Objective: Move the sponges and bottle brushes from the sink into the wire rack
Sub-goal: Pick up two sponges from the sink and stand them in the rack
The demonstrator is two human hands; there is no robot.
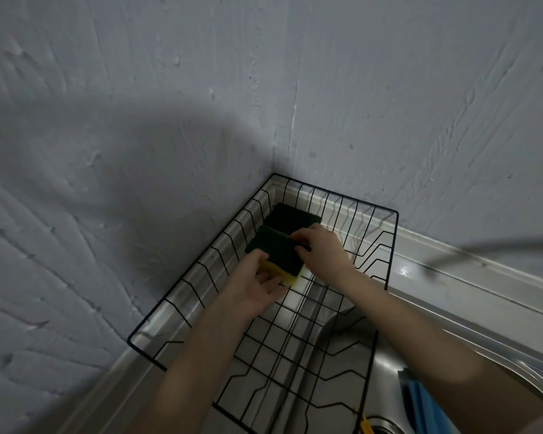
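Wire rack holds two green-topped sponges: your left hand and right hand both grip the near sponge, touching the far sponge.

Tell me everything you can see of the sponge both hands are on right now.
The sponge is a rectangular block: dark green scouring layer on top, yellow foam beneath, showing along its near edge. It sits inside the black wire rack, toward the far corner, overlapping a second dark green sponge behind it. The left hand holds its near yellow edge; the right hand pinches its far right edge. It looks roughly flat, slightly tilted.
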